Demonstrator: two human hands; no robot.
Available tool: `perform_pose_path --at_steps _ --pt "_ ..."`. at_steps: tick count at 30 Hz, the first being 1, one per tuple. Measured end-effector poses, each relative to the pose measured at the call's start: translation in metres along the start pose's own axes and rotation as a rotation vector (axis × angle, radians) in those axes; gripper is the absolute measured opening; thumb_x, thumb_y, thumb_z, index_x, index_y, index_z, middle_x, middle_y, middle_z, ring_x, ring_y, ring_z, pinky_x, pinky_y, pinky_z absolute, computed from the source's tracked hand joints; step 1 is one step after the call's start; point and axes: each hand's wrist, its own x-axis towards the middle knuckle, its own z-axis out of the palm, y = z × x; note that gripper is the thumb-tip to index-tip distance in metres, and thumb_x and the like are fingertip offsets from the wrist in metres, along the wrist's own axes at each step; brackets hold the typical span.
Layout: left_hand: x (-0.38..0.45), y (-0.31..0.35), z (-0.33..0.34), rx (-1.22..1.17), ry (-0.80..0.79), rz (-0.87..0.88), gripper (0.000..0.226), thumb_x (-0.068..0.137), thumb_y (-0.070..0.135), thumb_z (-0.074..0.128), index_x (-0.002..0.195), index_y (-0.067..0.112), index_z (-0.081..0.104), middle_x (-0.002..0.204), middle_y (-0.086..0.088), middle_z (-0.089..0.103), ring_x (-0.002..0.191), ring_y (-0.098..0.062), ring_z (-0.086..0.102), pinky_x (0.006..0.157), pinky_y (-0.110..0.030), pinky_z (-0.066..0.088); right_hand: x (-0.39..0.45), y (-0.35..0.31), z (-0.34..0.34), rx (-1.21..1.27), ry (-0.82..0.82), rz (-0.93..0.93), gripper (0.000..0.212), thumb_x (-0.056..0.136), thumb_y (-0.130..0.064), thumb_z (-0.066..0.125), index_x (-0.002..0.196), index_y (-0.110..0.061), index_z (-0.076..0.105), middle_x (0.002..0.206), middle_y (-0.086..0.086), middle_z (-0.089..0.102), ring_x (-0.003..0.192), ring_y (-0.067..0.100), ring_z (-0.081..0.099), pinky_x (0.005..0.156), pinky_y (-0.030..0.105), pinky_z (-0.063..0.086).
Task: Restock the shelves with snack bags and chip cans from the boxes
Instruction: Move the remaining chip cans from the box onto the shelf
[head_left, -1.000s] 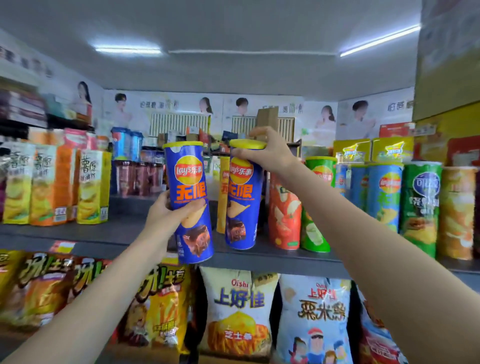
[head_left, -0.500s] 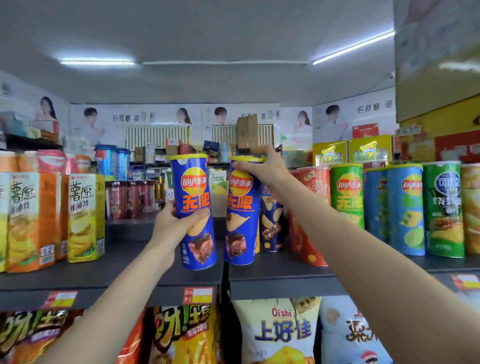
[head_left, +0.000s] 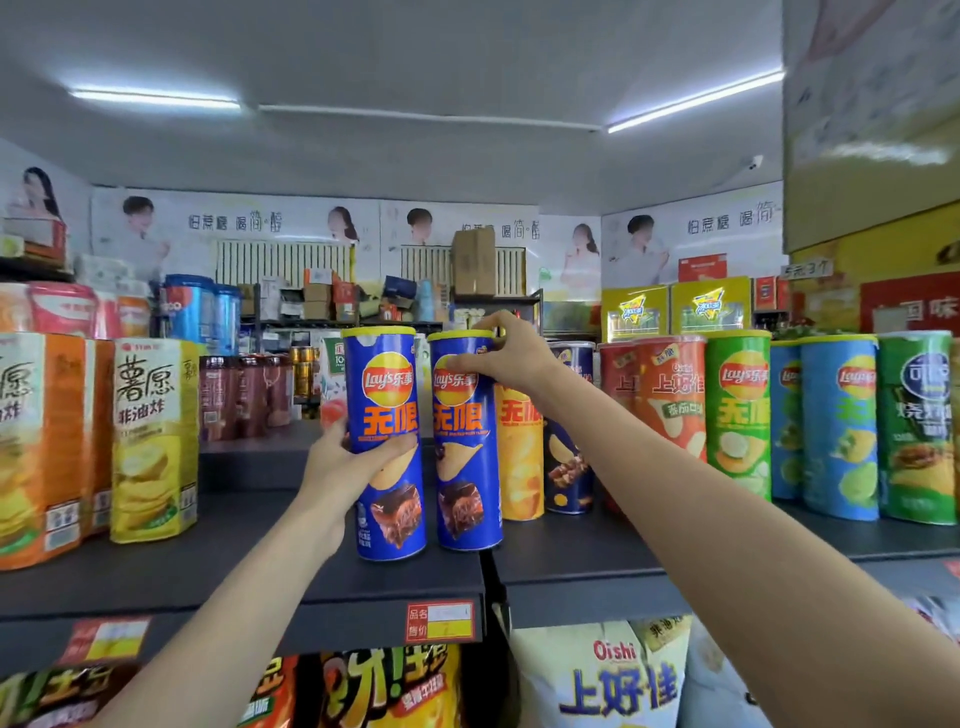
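**Two blue cans now stand on the shelf**

Both blue cylindrical cardboard chip cans are lower than half a second ago, and their bottoms now meet the dark grey metal shelf (head_left: 234, 561). Left hand (head_left: 343, 467) wraps its grip around the middle of the left blue chip can (head_left: 387, 441), thumb on the front. Right hand (head_left: 511, 356) holds the right blue chip can (head_left: 465, 447) from above, fingers curled over its yellow lid rim (the fingertips are partly hidden behind the can). These two cans stand upright, just beside each other, near the front edge of the shelf. Behind the right one stands a yellow chip can (head_left: 519, 462), and further right a green chip can (head_left: 737, 410). A yellow hexagonal crisp box (head_left: 153, 441) stands well apart at the left. Below the shelf hangs a white Oishi snack bag (head_left: 602, 675).
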Motion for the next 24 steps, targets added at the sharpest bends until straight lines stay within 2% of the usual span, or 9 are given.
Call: perform_pose_path --at_steps 3,5,6,9,12,15,18,21,24 --pt "0.003 -0.001 -0.004 0.004 -0.009 -0.013 0.046 0.072 0.014 0.077 0.113 0.015 0.057 0.093 0.002 0.067 0.081 -0.014 0.063 0.061 -0.025 0.046 0.009 -0.001 0.009 -0.049 0.03 -0.017 0.056 0.075 -0.027 0.078 0.119 -0.01 0.046 0.104 0.003 0.052 0.095 0.019 0.055 0.081 0.035 0.053" --pt "0.006 -0.002 -0.005 0.013 -0.024 -0.014 0.046 0.072 0.015 0.078 0.113 0.016 0.057 0.096 0.001 0.067 0.082 -0.014 0.064 0.061 -0.026 0.046 0.017 0.0 0.019 -0.076 0.026 -0.022 0.057 0.075 -0.026 0.077 0.119 -0.01 0.045 0.11 0.005 0.055 0.091 0.018 0.057 0.066 0.025 0.05" --pt "0.007 -0.003 -0.005 0.019 -0.033 -0.01 0.046 0.071 0.015 0.078 0.113 0.016 0.058 0.097 0.0 0.068 0.083 -0.015 0.065 0.062 -0.026 0.047 0.022 0.001 0.025 -0.091 0.026 -0.023 0.056 0.076 -0.026 0.077 0.118 -0.009 0.044 0.116 0.008 0.056 0.093 0.019 0.058 0.063 0.022 0.047" --pt "0.01 -0.004 -0.008 0.04 -0.059 0.016 0.045 0.071 0.016 0.078 0.111 0.019 0.058 0.099 0.002 0.068 0.085 -0.014 0.065 0.064 -0.026 0.048 0.035 0.003 0.036 -0.14 0.028 0.002 0.056 0.077 -0.028 0.075 0.119 -0.009 0.044 0.127 0.013 0.051 0.106 0.025 0.058 0.071 0.026 0.048" --pt "0.013 -0.006 -0.011 0.044 -0.091 0.048 0.035 0.074 0.013 0.075 0.101 0.026 0.057 0.095 0.008 0.067 0.085 -0.009 0.064 0.065 -0.024 0.048 0.048 0.005 0.038 -0.183 -0.026 0.04 0.058 0.081 -0.027 0.071 0.125 -0.007 0.04 0.13 0.015 0.05 0.112 0.027 0.056 0.075 0.029 0.047" --pt "0.017 -0.009 -0.015 0.06 -0.112 0.072 0.034 0.075 0.011 0.074 0.098 0.03 0.056 0.098 0.008 0.067 0.09 -0.01 0.064 0.068 -0.024 0.048 0.058 0.001 0.035 -0.407 -0.077 -0.001 0.057 0.084 -0.029 0.068 0.128 -0.005 0.041 0.136 0.018 0.045 0.121 0.029 0.047 0.082 0.03 0.043" --pt "0.019 -0.013 -0.014 0.061 -0.115 0.066 0.037 0.076 0.011 0.074 0.105 0.027 0.057 0.102 0.005 0.068 0.093 -0.011 0.064 0.071 -0.025 0.049 0.061 -0.004 0.036 -0.667 -0.05 -0.12 0.043 0.086 -0.028 0.064 0.12 -0.005 0.05 0.131 0.018 0.048 0.115 0.028 0.049 0.085 0.033 0.043" --pt "0.019 -0.013 -0.006 0.051 -0.107 0.057 0.041 0.076 0.012 0.074 0.111 0.023 0.055 0.102 0.003 0.067 0.091 -0.011 0.064 0.068 -0.025 0.049 0.058 -0.004 0.037 -0.78 -0.024 -0.172 0.031 0.089 -0.016 0.058 0.118 -0.006 0.052 0.127 0.018 0.052 0.098 0.025 0.056 0.076 0.033 0.047" --pt "0.017 -0.015 0.004 0.023 -0.108 0.057 0.043 0.077 0.014 0.073 0.115 0.02 0.053 0.104 0.002 0.066 0.092 -0.012 0.064 0.069 -0.026 0.05 0.045 -0.004 0.028 -0.806 -0.006 -0.211 0.041 0.088 -0.007 0.055 0.129 -0.006 0.047 0.133 0.017 0.046 0.115 0.031 0.052 0.09 0.037 0.046"
